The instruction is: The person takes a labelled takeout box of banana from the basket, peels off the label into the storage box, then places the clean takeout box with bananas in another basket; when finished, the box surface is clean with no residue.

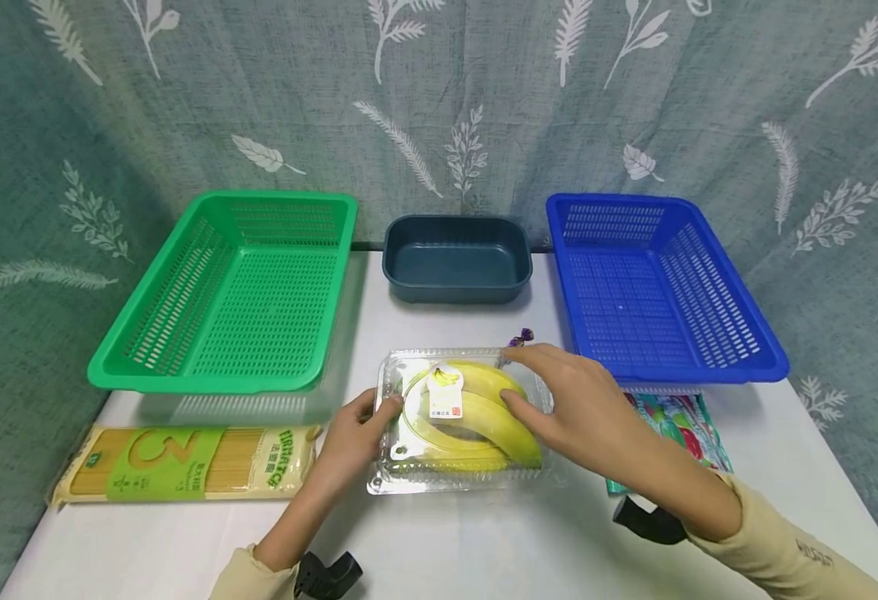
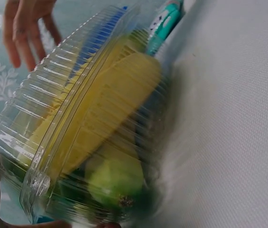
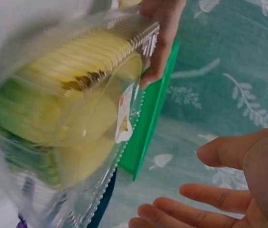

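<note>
A clear plastic clamshell box (image 1: 416, 477) holds yellow bananas (image 1: 494, 425) and has a white label (image 1: 446, 404) on its lid. My left hand (image 1: 359, 429) grips the box's left side, thumb on the top edge; its other fingers are mostly hidden. Over the right end of the box is my right hand (image 1: 569, 396), thumb and fingers apart. The right wrist view shows that right hand (image 3: 224, 194) clear of the plastic, holding nothing. Greenish banana ends (image 2: 117, 183) show through the box wall in the left wrist view.
A green basket (image 1: 322, 333) stands back left, a blue basket (image 1: 577, 321) back right, with a dark teal bin (image 1: 457, 293) between them. Packaged spaghetti (image 1: 183, 464) lies left. A teal candy packet (image 1: 686, 429) and a small purple-wrapped item (image 1: 521, 337) lie near the blue basket.
</note>
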Available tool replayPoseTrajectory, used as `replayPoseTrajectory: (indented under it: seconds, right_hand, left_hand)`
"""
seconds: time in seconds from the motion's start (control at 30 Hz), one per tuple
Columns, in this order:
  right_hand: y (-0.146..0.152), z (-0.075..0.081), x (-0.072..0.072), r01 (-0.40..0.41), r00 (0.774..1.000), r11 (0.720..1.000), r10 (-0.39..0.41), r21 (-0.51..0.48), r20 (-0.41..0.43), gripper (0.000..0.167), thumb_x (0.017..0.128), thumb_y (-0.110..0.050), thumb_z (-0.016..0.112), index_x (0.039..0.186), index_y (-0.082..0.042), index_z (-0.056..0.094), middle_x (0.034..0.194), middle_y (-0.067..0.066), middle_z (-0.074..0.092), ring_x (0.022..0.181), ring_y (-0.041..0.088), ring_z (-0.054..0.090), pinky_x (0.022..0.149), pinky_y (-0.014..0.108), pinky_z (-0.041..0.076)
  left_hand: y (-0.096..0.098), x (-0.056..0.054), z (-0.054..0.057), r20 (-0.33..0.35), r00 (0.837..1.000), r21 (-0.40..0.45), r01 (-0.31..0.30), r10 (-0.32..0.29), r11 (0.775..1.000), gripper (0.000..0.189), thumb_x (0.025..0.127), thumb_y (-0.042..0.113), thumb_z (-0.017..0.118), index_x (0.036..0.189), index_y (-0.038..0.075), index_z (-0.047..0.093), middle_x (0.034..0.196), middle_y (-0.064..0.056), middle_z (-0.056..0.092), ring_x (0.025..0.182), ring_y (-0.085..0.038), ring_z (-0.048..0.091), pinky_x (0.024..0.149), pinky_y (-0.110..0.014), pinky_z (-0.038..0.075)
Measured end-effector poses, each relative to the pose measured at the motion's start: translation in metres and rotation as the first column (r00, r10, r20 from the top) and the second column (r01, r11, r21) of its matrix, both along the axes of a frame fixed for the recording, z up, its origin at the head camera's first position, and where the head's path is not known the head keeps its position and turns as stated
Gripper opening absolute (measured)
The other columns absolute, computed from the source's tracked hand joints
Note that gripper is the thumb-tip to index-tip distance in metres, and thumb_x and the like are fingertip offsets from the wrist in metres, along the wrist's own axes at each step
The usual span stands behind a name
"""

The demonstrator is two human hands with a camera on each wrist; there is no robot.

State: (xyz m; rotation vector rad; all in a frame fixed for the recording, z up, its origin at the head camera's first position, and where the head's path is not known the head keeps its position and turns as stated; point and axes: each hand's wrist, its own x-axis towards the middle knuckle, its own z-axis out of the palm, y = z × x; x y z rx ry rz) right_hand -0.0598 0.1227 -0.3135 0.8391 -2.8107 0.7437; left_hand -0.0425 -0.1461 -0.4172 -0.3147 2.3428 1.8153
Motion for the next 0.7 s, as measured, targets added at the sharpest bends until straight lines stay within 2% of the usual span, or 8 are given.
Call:
replayPoseTrajectory:
  seconds: [0.1, 0.33, 0.5, 0.7]
  right_hand:
    - [-0.012, 0.0, -0.012, -0.047, 0.999, 0.999, 0.047, 0.028, -0.009, 0.037, 0.092, -0.024, 0.072, 0.125, -0.007, 0.068, 0.12, 0.006, 0.069, 0.105, 0.025, 0.067, 0.084, 0.045, 0.056]
    - [-0.04, -0.009, -0.035, -0.145, 0.989, 0.985, 0.143, 0.09, 0.03, 0.034, 0.094, -0.021, 0.069, 0.124, -0.006, 0.068, 0.119, 0.006, 0.069, 0.106, 0.024, 0.067, 0.087, 0.042, 0.056]
    - [-0.054, -0.018, -0.044, -0.194, 0.981, 0.97, 0.193, 0.146, 0.022, 0.03, 0.093, -0.017, 0.069, 0.121, -0.006, 0.07, 0.112, 0.007, 0.071, 0.085, 0.019, 0.067, 0.075, 0.036, 0.057]
    - [-0.061, -0.025, -0.048, -0.23, 0.972, 0.956, 0.234, 0.184, -0.001, 0.028, 0.09, -0.014, 0.072, 0.117, -0.008, 0.072, 0.105, 0.005, 0.071, 0.085, 0.019, 0.067, 0.071, 0.034, 0.056]
  left_hand:
    - [-0.001, 0.0, -0.001, -0.004, 1.0, -0.008, 0.002, -0.002, 1.0, 0.041, 0.099, 0.038, 0.061, 0.122, 0.004, 0.066, 0.096, -0.011, 0.068, 0.067, -0.017, 0.061, 0.059, -0.03, 0.053]
    - [-0.001, 0.0, -0.001, -0.005, 1.0, 0.01, 0.006, -0.005, 1.0, 0.04, 0.099, 0.038, 0.061, 0.121, 0.004, 0.066, 0.094, -0.009, 0.067, 0.065, -0.017, 0.06, 0.057, -0.03, 0.053]
    - [-0.001, 0.0, -0.001, -0.006, 1.0, 0.02, 0.007, -0.007, 1.0, 0.04, 0.099, 0.038, 0.062, 0.121, 0.005, 0.066, 0.094, -0.009, 0.067, 0.066, -0.017, 0.06, 0.057, -0.031, 0.053]
    - [-0.002, -0.001, -0.003, 0.002, 1.0, 0.029, 0.0, 0.0, 1.0, 0.036, 0.098, 0.037, 0.063, 0.118, 0.008, 0.068, 0.095, -0.012, 0.067, 0.068, -0.019, 0.062, 0.059, -0.031, 0.055]
